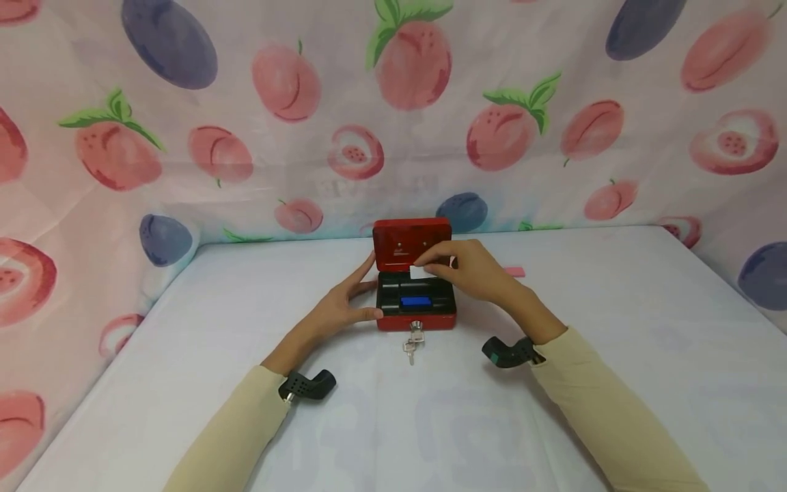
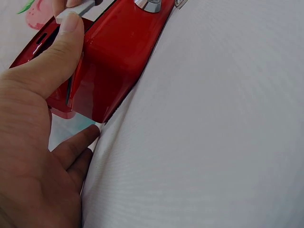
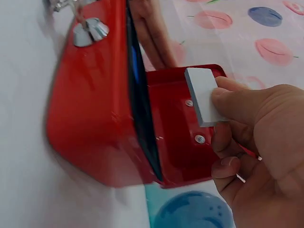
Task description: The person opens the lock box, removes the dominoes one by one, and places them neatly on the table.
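Note:
A red cash box (image 1: 393,324) stands on the table with its lid (image 1: 393,236) raised at the back. Inside its black tray (image 1: 387,287) lies a blue block (image 1: 416,301). My left hand (image 1: 335,311) rests against the box's left side, thumb by the front corner and index finger reaching up beside the lid. In the left wrist view that thumb (image 2: 64,52) lies along the box's edge, other fingers stretched out. Over the back of the tray, my right hand (image 1: 478,270) pinches a flat white rectangular block (image 3: 203,97) between thumb and fingers.
Keys (image 1: 410,350) hang from the lock on the box's front. A pink flat piece (image 1: 515,272) lies on the white table (image 1: 615,342) behind the right wrist. A fruit-patterned cloth (image 1: 393,184) rises behind the table.

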A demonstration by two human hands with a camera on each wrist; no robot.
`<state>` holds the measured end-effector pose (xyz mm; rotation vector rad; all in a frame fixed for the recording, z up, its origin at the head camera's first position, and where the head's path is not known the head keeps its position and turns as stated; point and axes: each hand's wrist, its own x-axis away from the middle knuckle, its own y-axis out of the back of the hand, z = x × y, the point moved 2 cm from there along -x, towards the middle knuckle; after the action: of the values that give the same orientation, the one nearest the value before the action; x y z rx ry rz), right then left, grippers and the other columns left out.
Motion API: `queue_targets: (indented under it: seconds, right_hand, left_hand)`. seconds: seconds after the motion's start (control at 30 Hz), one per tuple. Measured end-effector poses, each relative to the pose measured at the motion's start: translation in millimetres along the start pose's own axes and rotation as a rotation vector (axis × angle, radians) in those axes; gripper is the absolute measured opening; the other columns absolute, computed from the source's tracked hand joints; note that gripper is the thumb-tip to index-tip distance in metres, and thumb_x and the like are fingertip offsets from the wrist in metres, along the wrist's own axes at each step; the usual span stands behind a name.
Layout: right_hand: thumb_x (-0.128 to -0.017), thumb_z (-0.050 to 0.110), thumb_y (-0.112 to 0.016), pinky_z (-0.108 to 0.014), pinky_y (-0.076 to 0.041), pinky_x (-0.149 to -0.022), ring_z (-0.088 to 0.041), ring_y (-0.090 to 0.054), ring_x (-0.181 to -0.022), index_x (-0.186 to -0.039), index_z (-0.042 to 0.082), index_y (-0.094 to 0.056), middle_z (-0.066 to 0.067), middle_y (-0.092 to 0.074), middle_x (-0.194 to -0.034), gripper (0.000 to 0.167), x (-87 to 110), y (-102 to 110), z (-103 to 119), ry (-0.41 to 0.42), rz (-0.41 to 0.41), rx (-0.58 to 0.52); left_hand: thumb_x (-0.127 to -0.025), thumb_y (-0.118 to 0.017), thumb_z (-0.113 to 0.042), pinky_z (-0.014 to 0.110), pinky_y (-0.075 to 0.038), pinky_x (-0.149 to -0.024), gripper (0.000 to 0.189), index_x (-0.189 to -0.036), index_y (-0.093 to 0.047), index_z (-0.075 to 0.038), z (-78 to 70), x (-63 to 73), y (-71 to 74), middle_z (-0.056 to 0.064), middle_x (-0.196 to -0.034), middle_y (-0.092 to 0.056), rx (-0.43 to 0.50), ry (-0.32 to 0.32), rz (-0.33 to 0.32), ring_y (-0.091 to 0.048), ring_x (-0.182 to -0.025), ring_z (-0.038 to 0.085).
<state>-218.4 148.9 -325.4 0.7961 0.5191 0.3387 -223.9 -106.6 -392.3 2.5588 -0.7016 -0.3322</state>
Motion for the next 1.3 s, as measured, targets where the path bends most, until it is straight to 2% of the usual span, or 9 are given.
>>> queue_targets:
  seconds: [0.1, 0.27, 0.33, 0.57, 0.73, 1.0, 1.3]
  right_hand:
    - [-0.091, 0.014, -0.066, -0.033, -0.048, -0.064, -0.017, -0.053, -0.077, -0.107, 0.017, -0.074, 0.005, -0.068, -0.094, 0.017, 4.0, 9.7, 0.0, 0.014, -0.031, 0.008]
    - [-0.092, 0.017, -0.065, -0.033, -0.049, -0.061, -0.018, -0.056, -0.077, -0.107, 0.017, -0.074, 0.002, -0.068, -0.092, 0.017, 12.1, 25.4, -6.1, -0.024, -0.057, 0.025]
    - [-0.093, 0.018, -0.065, -0.033, -0.05, -0.064, -0.019, -0.058, -0.078, -0.108, 0.018, -0.073, 0.002, -0.068, -0.094, 0.018, 15.0, 30.8, -9.4, -0.049, -0.059, 0.03]
    - [-0.094, 0.019, -0.063, -0.035, -0.051, -0.07, -0.018, -0.057, -0.081, -0.109, 0.019, -0.073, 0.0, -0.068, -0.102, 0.018, 26.0, 44.0, -23.0, -0.095, -0.032, 0.042]
    - [-0.095, 0.022, -0.062, -0.036, -0.051, -0.071, -0.016, -0.058, -0.084, -0.109, 0.017, -0.072, -0.002, -0.069, -0.101, 0.018, 37.4, 52.9, -36.4, -0.107, -0.036, 0.064]
    - [-0.095, 0.022, -0.062, -0.031, -0.05, -0.066, -0.018, -0.058, -0.087, -0.111, 0.015, -0.071, -0.006, -0.068, -0.102, 0.02, 52.7, 64.4, -53.9, -0.147, -0.05, 0.063]
    - [-0.095, 0.021, -0.062, -0.03, -0.048, -0.066, -0.019, -0.057, -0.085, -0.108, 0.013, -0.072, -0.002, -0.068, -0.1, 0.019, 58.5, 69.9, -71.6, -0.167, -0.019, 0.096]
  left_hand:
    - [-0.083, -0.076, -0.017, 0.059, -0.018, -0.109, 0.098, -0.154, -0.009, -0.035, -8.6, 3.1, -0.6, 0.016, -0.146, -0.039, 0.0, 0.003, 0.006, -0.037, -0.135, 0.032]
    - [-0.084, -0.074, -0.015, 0.059, -0.02, -0.108, 0.096, -0.155, -0.01, -0.025, -33.1, 10.1, 0.5, 0.02, -0.147, -0.037, -0.006, 0.004, 0.025, -0.036, -0.135, 0.035]
    - [-0.084, -0.074, -0.014, 0.059, -0.02, -0.108, 0.095, -0.155, -0.011, -0.023, -38.4, 11.6, 0.7, 0.02, -0.147, -0.036, -0.009, -0.003, 0.029, -0.036, -0.134, 0.036]
    - [-0.084, -0.074, -0.013, 0.059, -0.019, -0.109, 0.095, -0.155, -0.011, -0.023, -39.0, 12.2, 0.3, 0.019, -0.149, -0.034, 0.002, -0.007, 0.026, -0.036, -0.134, 0.036]
    - [-0.084, -0.074, -0.014, 0.059, -0.019, -0.109, 0.096, -0.155, -0.01, -0.024, -37.0, 11.6, -0.1, 0.019, -0.148, -0.035, 0.001, -0.001, 0.026, -0.037, -0.134, 0.035]
    - [-0.084, -0.074, -0.014, 0.058, -0.019, -0.109, 0.096, -0.155, -0.01, -0.024, -36.8, 12.1, 0.3, 0.019, -0.147, -0.037, -0.005, -0.003, 0.025, -0.037, -0.134, 0.035]
    - [-0.085, -0.073, -0.015, 0.059, -0.02, -0.109, 0.095, -0.155, -0.01, -0.024, -37.3, 12.9, 2.0, 0.02, -0.146, -0.038, -0.007, 0.004, 0.019, -0.037, -0.134, 0.035]
